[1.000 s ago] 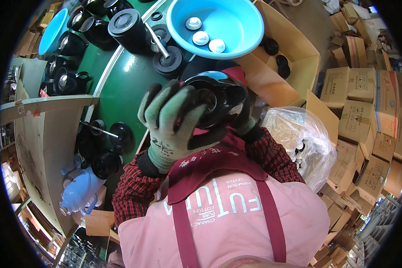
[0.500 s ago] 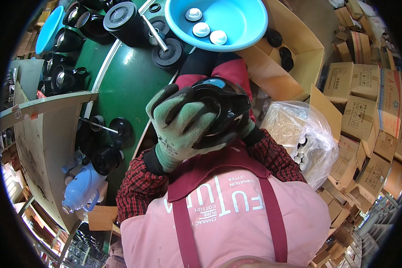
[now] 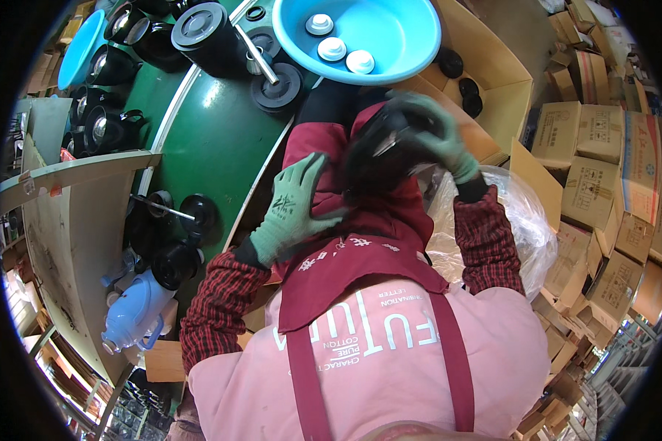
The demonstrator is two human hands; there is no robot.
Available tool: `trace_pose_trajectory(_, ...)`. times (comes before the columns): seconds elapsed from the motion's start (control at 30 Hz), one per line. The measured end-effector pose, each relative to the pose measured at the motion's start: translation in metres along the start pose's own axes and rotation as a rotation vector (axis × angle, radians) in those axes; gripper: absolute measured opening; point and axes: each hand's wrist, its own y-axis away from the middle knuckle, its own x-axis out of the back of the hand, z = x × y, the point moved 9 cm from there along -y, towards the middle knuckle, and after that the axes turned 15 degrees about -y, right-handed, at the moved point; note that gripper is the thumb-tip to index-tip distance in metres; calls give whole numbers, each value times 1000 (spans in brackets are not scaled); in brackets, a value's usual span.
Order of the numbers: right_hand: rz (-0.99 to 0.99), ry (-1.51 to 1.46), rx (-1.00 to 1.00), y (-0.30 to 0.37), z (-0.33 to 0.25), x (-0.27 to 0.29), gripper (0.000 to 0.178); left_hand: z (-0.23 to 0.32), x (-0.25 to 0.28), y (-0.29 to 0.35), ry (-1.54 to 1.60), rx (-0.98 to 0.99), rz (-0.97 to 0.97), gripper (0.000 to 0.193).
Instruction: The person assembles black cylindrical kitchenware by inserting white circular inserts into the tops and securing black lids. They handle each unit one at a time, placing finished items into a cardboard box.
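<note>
L hand [image 3: 293,209] is spread w/ nothing in it & R hand [image 3: 449,143] grips a blurred black part [image 3: 379,153] over lap [image 3: 318,140], R of green bench [image 3: 206,140], so prob. best to grip firmly, steadying its free side w/ L palm.

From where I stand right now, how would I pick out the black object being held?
Start at the long green worktop and go right to the maroon apron. Just beyond its bib, the gloved right hand grips the black object, blurred here. Unlike the black cylinder on the worktop and the round black pieces in the open carton, it is in a hand.
</note>
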Motion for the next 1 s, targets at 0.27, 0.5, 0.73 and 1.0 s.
trace_pose_trajectory(0.27, 193, 175, -29, -109, 44, -74, 34, -6, -18, -34, -35, 41, 320, 94)
trace_pose_trajectory(0.5, 72, 477, -387, -226, 178, -128, 82, -11, -19, -33, 27, 73, 237, 91)
trace_pose_trajectory(0.73, -243, 55, -483, -100, 59, -45, 44, -25, 105, -38, 36, 153, 570, 61)
trace_pose_trajectory(1.0, -288, 605, 40, -15, -3, -68, 26, -42, 13, -145, 154, -216, -6, 35)
